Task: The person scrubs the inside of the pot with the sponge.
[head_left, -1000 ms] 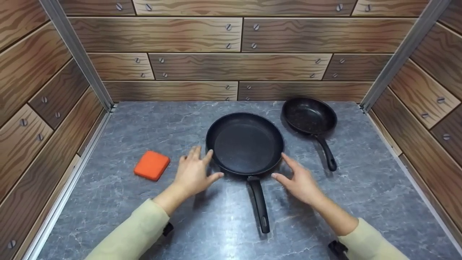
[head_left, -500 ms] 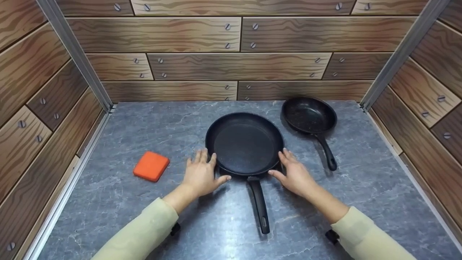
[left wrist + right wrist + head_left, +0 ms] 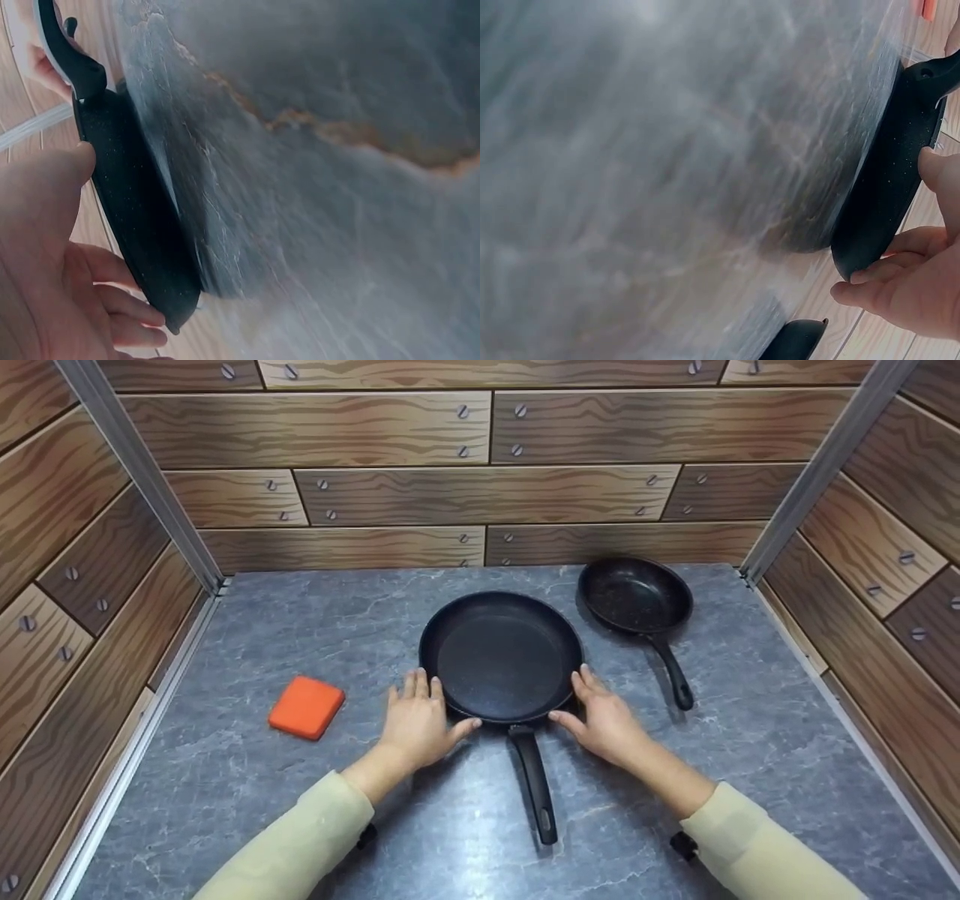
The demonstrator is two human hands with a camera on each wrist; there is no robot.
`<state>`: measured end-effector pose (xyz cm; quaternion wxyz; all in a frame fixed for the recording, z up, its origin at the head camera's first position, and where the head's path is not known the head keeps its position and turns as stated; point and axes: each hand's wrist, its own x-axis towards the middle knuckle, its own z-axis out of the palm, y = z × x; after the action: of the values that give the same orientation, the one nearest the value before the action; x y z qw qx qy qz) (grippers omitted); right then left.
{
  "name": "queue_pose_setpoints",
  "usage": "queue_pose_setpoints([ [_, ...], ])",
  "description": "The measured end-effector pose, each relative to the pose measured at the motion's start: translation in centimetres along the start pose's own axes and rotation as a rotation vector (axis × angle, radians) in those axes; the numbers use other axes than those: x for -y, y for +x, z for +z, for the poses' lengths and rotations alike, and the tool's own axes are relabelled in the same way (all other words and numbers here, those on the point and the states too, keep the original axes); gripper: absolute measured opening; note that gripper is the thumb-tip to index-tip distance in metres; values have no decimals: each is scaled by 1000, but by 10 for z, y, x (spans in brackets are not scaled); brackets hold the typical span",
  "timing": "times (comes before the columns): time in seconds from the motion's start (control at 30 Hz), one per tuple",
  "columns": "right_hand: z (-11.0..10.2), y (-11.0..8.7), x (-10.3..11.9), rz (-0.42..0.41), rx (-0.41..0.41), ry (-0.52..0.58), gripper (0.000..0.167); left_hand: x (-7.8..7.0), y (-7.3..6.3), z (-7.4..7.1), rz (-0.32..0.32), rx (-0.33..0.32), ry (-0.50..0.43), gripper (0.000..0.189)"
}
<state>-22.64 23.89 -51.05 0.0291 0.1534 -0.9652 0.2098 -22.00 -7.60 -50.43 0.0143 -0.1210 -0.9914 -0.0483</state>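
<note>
A large black frying pan (image 3: 501, 664) sits mid-table, its handle (image 3: 537, 787) pointing toward the person. My left hand (image 3: 418, 727) touches the pan's left side, fingers stretched out and thumb toward the front rim. On the opposite side, my right hand (image 3: 609, 721) lies against the rim with its fingers extended. The left wrist view shows the thumb (image 3: 84, 161) at the rim and the other fingers along the pan's dark outer wall (image 3: 139, 202). In the right wrist view, fingertips meet the lower end of the wall (image 3: 881, 172).
A smaller black frying pan (image 3: 635, 596) stands at the back right, its handle angled forward. An orange square block (image 3: 307, 707) lies left of my left hand. Wood-patterned walls (image 3: 375, 495) enclose the grey marbled table (image 3: 315, 615) at the back and both sides.
Both hands have moved inward, from beside the large pan's rim to resting against its sides. The head view has shifted slightly; the pans and the orange block keep their places.
</note>
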Motion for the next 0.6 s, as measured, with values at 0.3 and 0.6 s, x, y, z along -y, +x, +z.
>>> queue_pose_setpoints([
  [0.3, 1, 8, 7, 15, 8, -16, 86, 6, 5, 0, -10, -14, 13, 113],
  [0.6, 10, 31, 27, 16, 37, -12, 86, 34, 14, -5, -21, 31, 41, 113],
])
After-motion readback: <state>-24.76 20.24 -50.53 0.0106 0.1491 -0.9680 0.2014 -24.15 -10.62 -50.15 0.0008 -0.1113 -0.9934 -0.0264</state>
